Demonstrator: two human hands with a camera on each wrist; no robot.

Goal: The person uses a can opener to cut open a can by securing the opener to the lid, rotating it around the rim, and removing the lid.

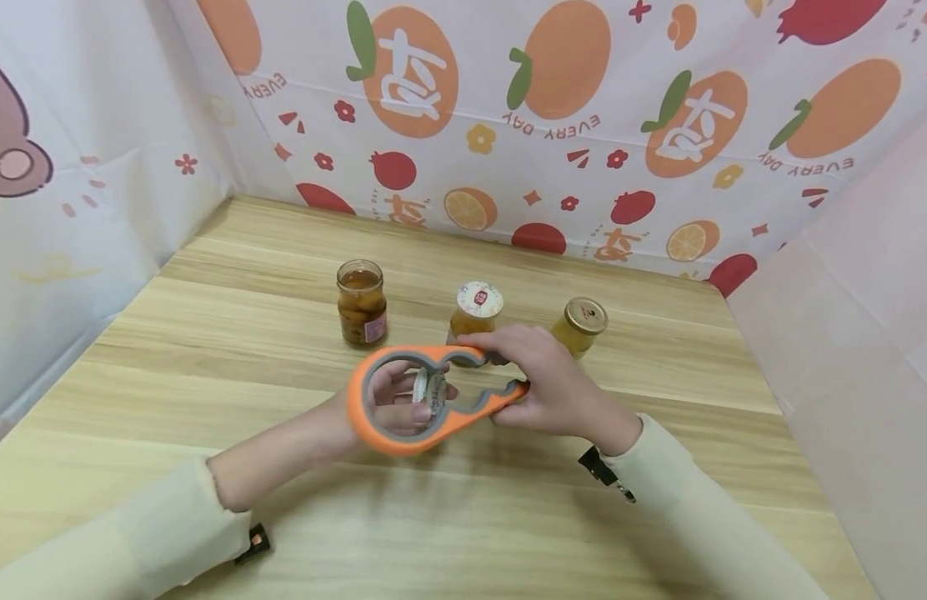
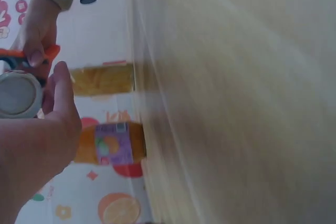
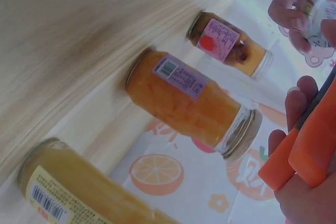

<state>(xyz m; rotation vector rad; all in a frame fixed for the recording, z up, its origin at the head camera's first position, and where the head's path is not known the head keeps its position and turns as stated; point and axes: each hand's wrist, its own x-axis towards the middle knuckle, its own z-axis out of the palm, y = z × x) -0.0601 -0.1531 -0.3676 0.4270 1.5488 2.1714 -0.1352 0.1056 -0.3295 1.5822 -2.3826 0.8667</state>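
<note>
My left hand [image 1: 394, 400] holds a small round jar lid [image 1: 435, 392] between thumb and fingers, tilted on edge. In the left wrist view the pale flat face of the lid [image 2: 17, 95] shows. My right hand [image 1: 546, 379] grips the handles of an orange jar opener [image 1: 358, 404] with a grey toothed inner edge. In the head view, the opener's large loop overlaps the left fingers and lid. Behind the hands stands a lidless jar [image 1: 362, 312] of dark fruit in syrup. A jar with a white patterned lid [image 1: 479, 300] is partly hidden behind the opener and right hand.
To the right stands a jar of yellow fruit with a gold lid [image 1: 586, 315], partly behind the right hand. All three jars are upright on the wooden table [image 1: 246, 292]. A fruit-printed cloth [image 1: 448, 158] hangs along the back, with pale cloth on both sides.
</note>
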